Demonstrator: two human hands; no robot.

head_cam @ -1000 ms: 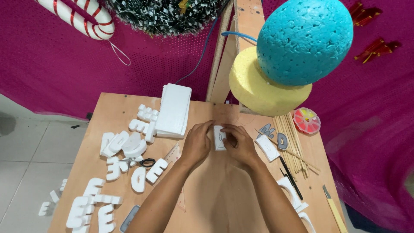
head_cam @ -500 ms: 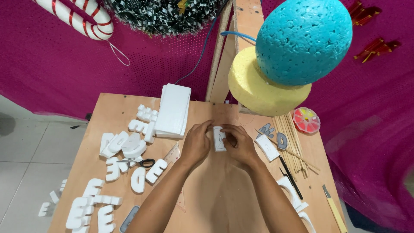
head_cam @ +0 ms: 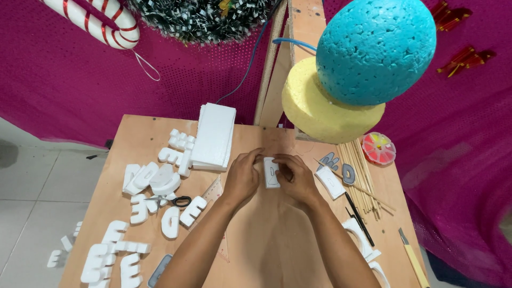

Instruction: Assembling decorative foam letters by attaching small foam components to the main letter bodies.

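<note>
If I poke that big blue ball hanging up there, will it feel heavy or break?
Probably light: the blue ball has the pebbly look of foam. Its surface may dent or crumble under a poke. Being round, it would likely swing or roll away, perhaps bumping the yellow disc behind it.

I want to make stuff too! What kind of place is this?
Probably a craft or party-decoration workshop. White foam letters lie cut out on a wooden table, both hands, left hand and right hand, hold a small foam piece, and big painted foam balls hang above.
</note>
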